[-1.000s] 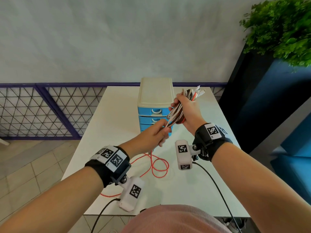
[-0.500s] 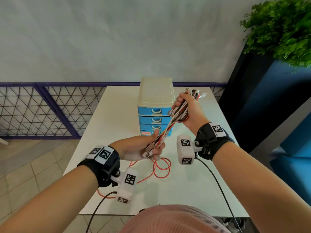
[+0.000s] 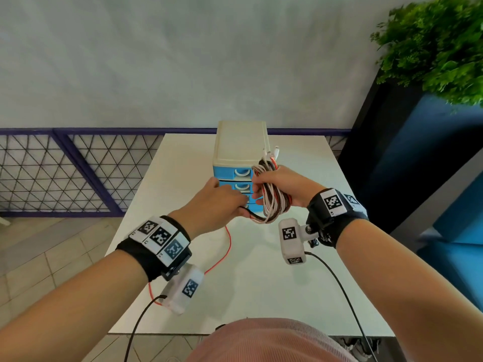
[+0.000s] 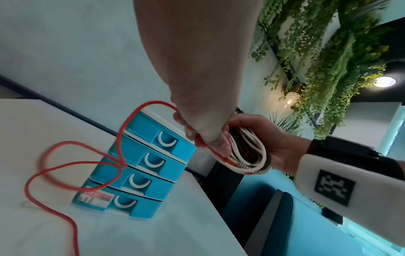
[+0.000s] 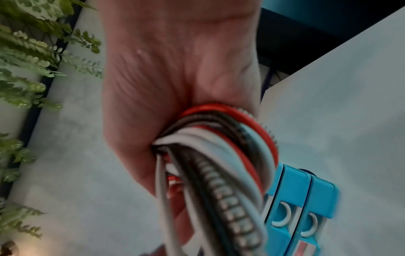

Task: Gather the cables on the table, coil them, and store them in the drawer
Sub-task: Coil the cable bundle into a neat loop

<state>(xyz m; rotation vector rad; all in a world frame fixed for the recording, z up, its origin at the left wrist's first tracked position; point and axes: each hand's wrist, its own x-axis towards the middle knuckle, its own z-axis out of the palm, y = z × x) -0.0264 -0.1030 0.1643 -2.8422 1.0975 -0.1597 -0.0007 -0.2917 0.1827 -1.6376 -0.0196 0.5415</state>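
Observation:
My right hand [image 3: 264, 190] grips a coiled cable bundle [image 3: 273, 198] of white, red and dark braided cables, just in front of the blue drawer unit [image 3: 236, 173]. Several plug ends stick up from the bundle's top. My left hand [image 3: 241, 205] is against the bundle's lower loop, pinching the red cable [image 3: 229, 241], which trails down onto the white table [image 3: 261, 288]. In the left wrist view the red cable [image 4: 72, 155] lies in loose loops before the drawer unit [image 4: 153, 155], whose drawers are closed. The right wrist view shows the bundle [image 5: 219, 155] in my right palm [image 5: 175, 83].
The drawer unit has a cream top [image 3: 240, 142] and stands mid-table toward the far edge. A purple mesh fence [image 3: 78, 173] runs along the left, and a dark planter with green plants [image 3: 439, 48] stands at the right. Black wrist-camera leads [image 3: 339, 283] hang over the table's near edge.
My left hand has come up from near the table to the bundle, drawing the red cable with it. My right hand has lowered the bundle toward the drawers. Less red cable lies on the table.

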